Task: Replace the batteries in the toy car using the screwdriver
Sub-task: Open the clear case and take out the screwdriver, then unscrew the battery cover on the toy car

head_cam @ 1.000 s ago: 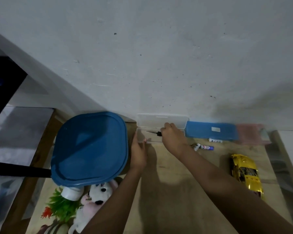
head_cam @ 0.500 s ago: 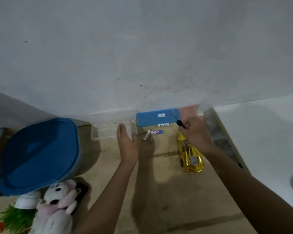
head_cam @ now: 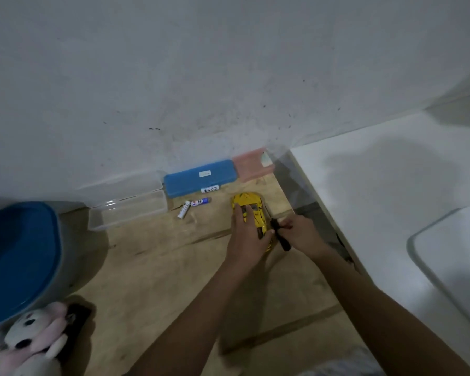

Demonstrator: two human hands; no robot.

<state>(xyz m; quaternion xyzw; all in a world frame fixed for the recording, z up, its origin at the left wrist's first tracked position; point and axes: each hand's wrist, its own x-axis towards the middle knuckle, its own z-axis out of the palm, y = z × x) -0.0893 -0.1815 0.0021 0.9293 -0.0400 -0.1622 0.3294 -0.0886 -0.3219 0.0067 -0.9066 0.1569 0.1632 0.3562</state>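
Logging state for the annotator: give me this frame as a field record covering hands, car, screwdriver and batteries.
left hand: grips toy car from above
right hand: holds screwdriver by its black handle, beside the car
toy car: yellow, roof up on the table
batteries: two, loose, left of car
clear case: open, by wall

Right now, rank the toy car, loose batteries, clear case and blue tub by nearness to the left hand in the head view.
1. Toy car, held by the left hand.
2. Batteries, to its left.
3. Clear case, farther left.
4. Blue tub, far left.
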